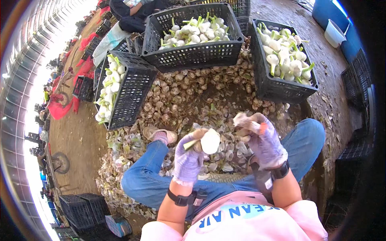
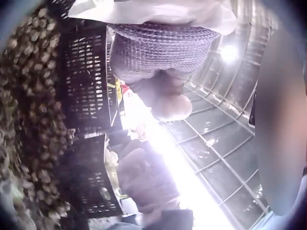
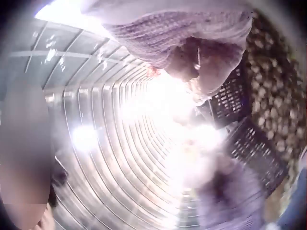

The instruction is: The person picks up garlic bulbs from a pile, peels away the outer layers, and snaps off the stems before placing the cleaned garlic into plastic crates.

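Note:
A white peeled garlic bulb with a short green stem sits between the thumb and curled fingers of my left hand, in a lilac knit glove. To its right, apart from the bulb, my right hand in a matching glove pinches brownish papery garlic skin, with an orange patch on one finger. The left wrist view has the left glove at the top, its held bulb unclear. Glare washes out the space below the right glove in the right wrist view.
Black crates of trimmed garlic stand at the left, centre and right. Unpeeled bulbs cover the ground before them, with loose skins around my legs. Another person sits at the upper left.

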Tool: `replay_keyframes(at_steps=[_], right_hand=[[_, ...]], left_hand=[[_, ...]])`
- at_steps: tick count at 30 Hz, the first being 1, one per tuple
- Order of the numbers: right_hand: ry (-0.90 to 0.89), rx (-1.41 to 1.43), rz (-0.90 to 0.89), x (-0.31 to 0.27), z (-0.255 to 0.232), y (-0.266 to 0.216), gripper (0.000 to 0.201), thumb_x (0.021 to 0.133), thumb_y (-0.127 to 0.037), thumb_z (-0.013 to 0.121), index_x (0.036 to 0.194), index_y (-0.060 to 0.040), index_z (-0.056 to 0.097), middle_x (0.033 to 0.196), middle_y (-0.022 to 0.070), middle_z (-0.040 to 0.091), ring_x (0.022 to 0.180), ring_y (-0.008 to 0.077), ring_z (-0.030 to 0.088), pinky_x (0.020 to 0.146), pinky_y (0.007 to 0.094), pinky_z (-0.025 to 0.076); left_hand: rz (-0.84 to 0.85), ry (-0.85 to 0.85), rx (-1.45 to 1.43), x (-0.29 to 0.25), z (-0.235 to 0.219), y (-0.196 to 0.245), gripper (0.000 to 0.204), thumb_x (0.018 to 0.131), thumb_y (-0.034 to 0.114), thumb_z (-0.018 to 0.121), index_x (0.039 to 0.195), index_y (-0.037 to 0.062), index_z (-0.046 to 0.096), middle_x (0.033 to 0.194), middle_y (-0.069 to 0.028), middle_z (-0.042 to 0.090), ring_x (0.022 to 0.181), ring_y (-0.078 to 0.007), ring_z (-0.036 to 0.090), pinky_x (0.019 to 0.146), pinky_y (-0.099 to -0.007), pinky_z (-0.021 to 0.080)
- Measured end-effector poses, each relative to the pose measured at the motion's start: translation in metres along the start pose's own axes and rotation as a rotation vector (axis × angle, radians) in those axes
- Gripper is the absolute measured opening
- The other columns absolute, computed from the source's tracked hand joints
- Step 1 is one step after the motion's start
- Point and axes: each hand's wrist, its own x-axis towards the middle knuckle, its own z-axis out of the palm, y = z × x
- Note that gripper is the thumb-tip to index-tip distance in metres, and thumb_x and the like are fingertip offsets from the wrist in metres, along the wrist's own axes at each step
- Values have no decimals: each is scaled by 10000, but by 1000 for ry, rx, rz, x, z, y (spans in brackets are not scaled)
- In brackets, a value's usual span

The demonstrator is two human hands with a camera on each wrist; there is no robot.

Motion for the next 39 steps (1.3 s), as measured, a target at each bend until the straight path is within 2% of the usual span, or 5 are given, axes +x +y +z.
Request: replay_keyframes(at_steps=[11, 18, 24, 32, 39], right_hand=[[-474, -744, -245, -8, 26, -7, 269, 796, -55, 652, 1060, -13, 617, 977, 97, 626, 904, 134, 575, 772, 270, 461], [-219, -903, -192, -15, 34, 7, 165, 824, -68, 636, 957, 24, 606, 786, 83, 634, 702, 118, 586, 636, 268, 485], [-125, 169, -33, -8, 27, 7, 115, 872, -78, 565, 978, -36, 572, 817, 81, 623, 669, 147, 604, 586, 257, 496], [-167, -1156, -682, 8, 20, 34, 458, 675, -48, 730, 1095, -59, 546, 898, 109, 539, 829, 262, 563, 712, 325, 470], [75, -221, -100, 18, 1, 21, 87, 862, -120, 599, 900, -61, 548, 782, 14, 562, 667, 93, 539, 579, 228, 444]], left_hand=[[-261, -182, -147, 8, -7, -4, 537, 762, 192, 725, 1213, 5, 502, 1058, -144, 612, 926, -235, 630, 789, -357, 547], [-252, -156, -350, 15, -15, -33, 533, 762, 262, 714, 1171, -4, 500, 1032, -102, 607, 911, -211, 622, 760, -312, 539], [-185, 48, -420, 20, -14, -38, 398, 832, 152, 636, 1172, 4, 490, 1062, -124, 594, 915, -226, 621, 723, -319, 567], [-181, 65, -198, 22, -7, -39, 335, 843, 182, 622, 1126, 32, 523, 1008, -102, 615, 852, -196, 628, 650, -274, 546], [-194, 63, -9, 62, -32, -35, 298, 822, 168, 641, 1074, 38, 547, 1018, -131, 616, 846, -212, 633, 630, -299, 559]])
